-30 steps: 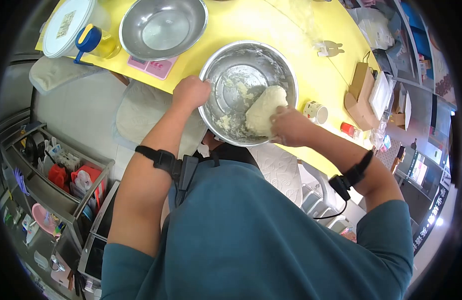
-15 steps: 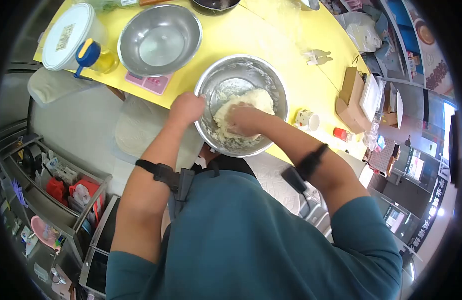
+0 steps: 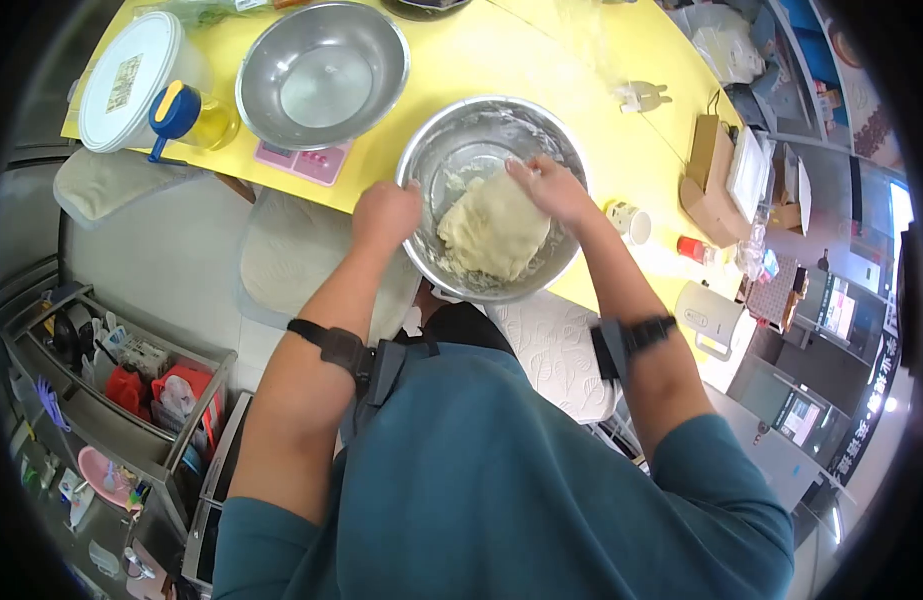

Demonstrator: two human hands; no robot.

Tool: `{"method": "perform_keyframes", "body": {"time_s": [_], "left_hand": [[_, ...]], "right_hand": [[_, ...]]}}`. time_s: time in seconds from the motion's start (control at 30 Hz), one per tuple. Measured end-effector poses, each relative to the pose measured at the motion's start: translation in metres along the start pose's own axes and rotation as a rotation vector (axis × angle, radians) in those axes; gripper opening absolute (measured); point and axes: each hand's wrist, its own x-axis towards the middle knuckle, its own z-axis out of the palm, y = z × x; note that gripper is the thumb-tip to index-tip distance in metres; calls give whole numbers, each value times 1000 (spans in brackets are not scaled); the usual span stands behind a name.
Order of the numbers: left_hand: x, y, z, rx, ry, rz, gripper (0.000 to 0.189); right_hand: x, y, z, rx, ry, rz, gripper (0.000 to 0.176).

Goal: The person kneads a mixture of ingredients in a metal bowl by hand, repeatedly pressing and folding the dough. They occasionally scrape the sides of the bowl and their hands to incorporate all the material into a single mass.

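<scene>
Near the front edge of the yellow table stands a steel bowl [image 3: 428, 262] with floury smears on its inner wall. A pale, lumpy mass of dough [image 3: 491, 232] lies in it. My left hand [image 3: 388, 214] is closed on the bowl's left rim. At the upper right of the dough, my right hand [image 3: 549, 188] grips the dough's edge between thumb and fingers, and the dough there looks lifted.
A second steel bowl [image 3: 326, 82] rests on a pink scale [image 3: 306, 163] at the left. Beside it are an oil bottle [image 3: 194, 117] and a lidded white tub [image 3: 129, 85]. To the right are a cup [image 3: 631, 222], a red-capped jar [image 3: 692, 249] and a cardboard box [image 3: 708, 180].
My right hand has moved from the middle of the dough up and right to its edge. The dough's upper part is raised and smoother. My left hand stays on the rim.
</scene>
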Motion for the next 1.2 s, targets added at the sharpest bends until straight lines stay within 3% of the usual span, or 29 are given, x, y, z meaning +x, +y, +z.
{"method": "perform_keyframes", "body": {"time_s": [0.07, 0.13, 0.2, 0.4, 0.53, 0.73, 0.77, 0.83, 0.9, 1.0, 1.03, 1.13, 1.2], "left_hand": [[-5, -7, 3, 4, -4, -19, 49], [-4, -5, 14, 22, -6, 15, 49], [-3, -2, 15, 43, -54, 49, 49], [-10, -9, 19, 105, -92, 120, 52], [2, -13, 27, 131, -71, 131, 54], [-13, -11, 17, 72, -125, 132, 56], [-13, -14, 18, 84, -109, 163, 57], [-8, -14, 20, 110, -86, 225, 59], [-7, -11, 20, 134, -75, 193, 56], [-11, -5, 20, 107, -64, 89, 54], [-12, -1, 19, 83, -58, 45, 54], [-14, 1, 22, 105, -14, 37, 54], [-13, -3, 26, 85, -2, 6, 54]], "right_hand": [[-56, -27, -11, 26, -246, -113, 54], [-105, -33, 25, -286, 25, -395, 43], [-119, -34, 50, -498, 68, -464, 39], [-64, -15, 108, -713, 226, -600, 35], [-11, -32, 129, -655, 321, -544, 39], [10, -37, 102, -545, 132, -564, 47], [22, -36, 75, -494, -208, -578, 52], [14, -31, 38, -261, -253, -482, 50], [-11, -29, 2, -338, 174, -520, 50], [32, 23, 19, 153, 228, -110, 52], [40, 28, 35, 214, -34, -142, 62], [62, 9, 62, 191, 64, 40, 64], [48, 4, 51, 49, -161, -86, 59]]}}
